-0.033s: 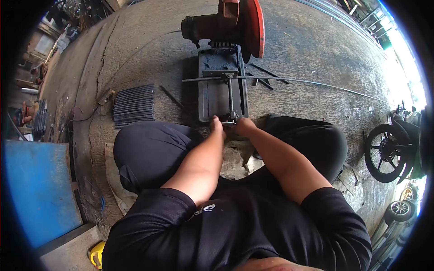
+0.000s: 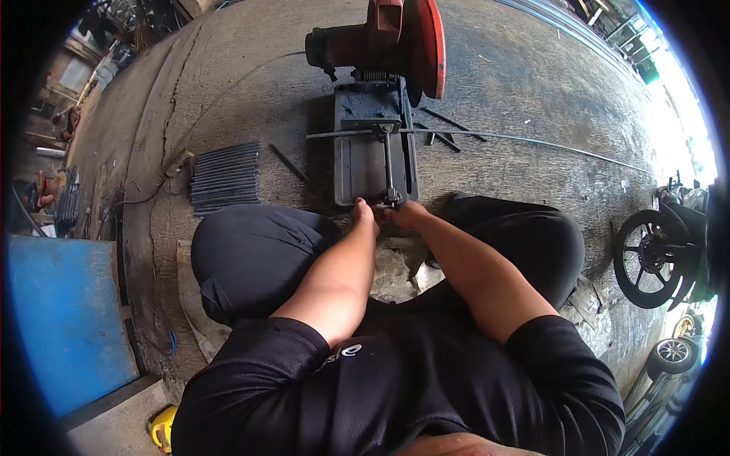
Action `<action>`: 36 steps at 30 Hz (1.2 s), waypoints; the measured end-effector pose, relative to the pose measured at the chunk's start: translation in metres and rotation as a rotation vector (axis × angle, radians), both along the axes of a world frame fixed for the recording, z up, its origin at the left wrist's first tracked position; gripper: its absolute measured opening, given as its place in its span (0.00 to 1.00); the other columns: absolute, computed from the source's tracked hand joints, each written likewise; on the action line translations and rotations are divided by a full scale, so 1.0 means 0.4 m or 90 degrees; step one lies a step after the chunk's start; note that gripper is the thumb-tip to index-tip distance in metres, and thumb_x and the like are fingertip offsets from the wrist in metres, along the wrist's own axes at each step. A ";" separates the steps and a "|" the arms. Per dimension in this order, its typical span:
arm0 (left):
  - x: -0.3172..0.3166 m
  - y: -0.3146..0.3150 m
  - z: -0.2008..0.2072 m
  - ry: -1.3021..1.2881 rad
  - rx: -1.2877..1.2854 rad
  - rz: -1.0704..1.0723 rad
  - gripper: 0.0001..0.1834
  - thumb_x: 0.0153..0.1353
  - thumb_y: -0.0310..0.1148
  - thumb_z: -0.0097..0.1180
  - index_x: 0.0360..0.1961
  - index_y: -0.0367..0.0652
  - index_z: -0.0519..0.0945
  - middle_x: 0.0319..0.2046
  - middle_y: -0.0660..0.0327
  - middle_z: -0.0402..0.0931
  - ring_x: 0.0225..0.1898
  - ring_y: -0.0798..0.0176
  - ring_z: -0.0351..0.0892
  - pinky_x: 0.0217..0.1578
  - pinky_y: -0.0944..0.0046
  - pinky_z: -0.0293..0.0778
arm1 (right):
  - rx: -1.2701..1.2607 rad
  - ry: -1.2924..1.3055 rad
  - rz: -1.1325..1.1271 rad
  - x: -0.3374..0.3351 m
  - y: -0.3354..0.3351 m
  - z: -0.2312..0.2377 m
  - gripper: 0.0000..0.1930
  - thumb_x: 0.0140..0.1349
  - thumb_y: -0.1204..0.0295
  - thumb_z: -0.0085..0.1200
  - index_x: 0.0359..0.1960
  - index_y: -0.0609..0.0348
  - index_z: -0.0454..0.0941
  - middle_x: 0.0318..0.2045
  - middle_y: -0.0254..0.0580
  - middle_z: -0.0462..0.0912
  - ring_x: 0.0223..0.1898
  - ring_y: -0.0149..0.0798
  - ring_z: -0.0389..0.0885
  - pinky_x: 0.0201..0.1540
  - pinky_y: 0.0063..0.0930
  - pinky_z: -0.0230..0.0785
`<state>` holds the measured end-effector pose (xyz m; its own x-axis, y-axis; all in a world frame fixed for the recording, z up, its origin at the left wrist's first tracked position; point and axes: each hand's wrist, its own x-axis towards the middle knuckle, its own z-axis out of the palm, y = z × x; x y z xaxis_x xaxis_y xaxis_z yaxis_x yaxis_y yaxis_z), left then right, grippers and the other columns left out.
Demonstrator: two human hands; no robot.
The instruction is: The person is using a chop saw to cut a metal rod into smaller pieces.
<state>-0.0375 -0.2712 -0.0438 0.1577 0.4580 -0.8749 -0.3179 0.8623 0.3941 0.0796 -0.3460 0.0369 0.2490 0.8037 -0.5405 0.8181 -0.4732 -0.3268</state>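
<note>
A red cut-off saw (image 2: 372, 45) stands on a dark metal base (image 2: 353, 171) in front of me, its head raised. A long thin metal rod (image 2: 502, 135) lies across the base, held at the saw's clamp (image 2: 372, 123). The clamp's screw (image 2: 388, 163) runs toward me. At its near end my left hand (image 2: 364, 213) and my right hand (image 2: 409, 216) are closed close together on the clamp handle (image 2: 386, 206). My fingers hide most of this handle.
Several cut rods (image 2: 226, 177) lie in a row at left, beside a single loose rod (image 2: 289, 162). More short rods (image 2: 449, 131) lie right of the base. A blue panel (image 2: 68, 319) is at far left, a motorcycle (image 2: 654, 251) at far right. A cable (image 2: 228, 95) crosses the floor.
My right hand's fingers have shifted slightly left, toward my left hand, and the handle between them has turned. The saw and the rod have not moved.
</note>
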 end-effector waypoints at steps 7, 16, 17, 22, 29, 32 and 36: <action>0.030 -0.005 0.020 0.249 0.108 -0.318 0.15 0.64 0.44 0.53 0.35 0.42 0.74 0.26 0.59 0.73 0.23 0.62 0.73 0.30 0.54 0.76 | -0.005 0.236 -0.215 0.016 0.019 -0.016 0.37 0.54 0.36 0.49 0.40 0.63 0.80 0.34 0.53 0.82 0.41 0.46 0.80 0.44 0.36 0.70; 0.000 -0.014 -0.117 0.139 -0.040 -0.453 0.09 0.62 0.38 0.51 0.33 0.44 0.73 0.27 0.60 0.71 0.19 0.60 0.68 0.32 0.51 0.73 | 0.020 0.187 -0.099 0.042 0.005 -0.005 0.28 0.54 0.44 0.54 0.37 0.60 0.82 0.34 0.52 0.83 0.41 0.46 0.82 0.44 0.35 0.71; -0.004 0.004 -0.137 -0.033 -0.110 -0.389 0.09 0.63 0.38 0.49 0.35 0.45 0.73 0.29 0.60 0.72 0.24 0.57 0.72 0.29 0.49 0.75 | -0.001 0.107 -0.071 0.043 0.011 -0.009 0.27 0.54 0.45 0.54 0.37 0.60 0.82 0.34 0.53 0.83 0.41 0.46 0.82 0.44 0.36 0.71; 0.001 -0.014 -0.109 -0.037 -0.123 -0.177 0.10 0.62 0.36 0.44 0.38 0.44 0.73 0.32 0.58 0.73 0.31 0.55 0.76 0.27 0.52 0.77 | -0.020 0.220 -0.174 0.042 0.018 -0.039 0.23 0.55 0.50 0.55 0.41 0.58 0.81 0.37 0.53 0.82 0.42 0.49 0.81 0.45 0.38 0.72; 0.014 -0.001 0.020 0.110 -0.135 0.095 0.08 0.60 0.34 0.42 0.30 0.45 0.72 0.29 0.58 0.73 0.26 0.58 0.74 0.25 0.56 0.74 | -0.070 -0.013 -0.219 0.064 -0.036 -0.124 0.25 0.59 0.54 0.51 0.51 0.61 0.73 0.45 0.56 0.79 0.48 0.53 0.78 0.49 0.39 0.70; 0.020 0.018 -0.001 0.066 -0.192 -0.081 0.09 0.63 0.37 0.43 0.27 0.50 0.73 0.23 0.64 0.73 0.25 0.63 0.73 0.26 0.58 0.73 | -0.049 0.163 -0.081 0.065 -0.004 -0.117 0.28 0.60 0.51 0.51 0.50 0.65 0.73 0.45 0.55 0.80 0.47 0.51 0.78 0.46 0.38 0.71; 0.018 -0.012 -0.058 -0.033 -0.294 -0.293 0.15 0.65 0.48 0.45 0.25 0.53 0.72 0.23 0.64 0.74 0.27 0.62 0.74 0.35 0.49 0.72 | -0.060 0.358 -0.218 0.064 0.015 -0.056 0.29 0.58 0.47 0.51 0.45 0.63 0.77 0.41 0.54 0.81 0.41 0.52 0.80 0.42 0.38 0.72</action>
<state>-0.0304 -0.2761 -0.0669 0.2952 -0.0882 -0.9514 0.1162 0.9917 -0.0559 0.1053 -0.3398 0.0146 0.1405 0.6727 -0.7265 0.3334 -0.7230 -0.6050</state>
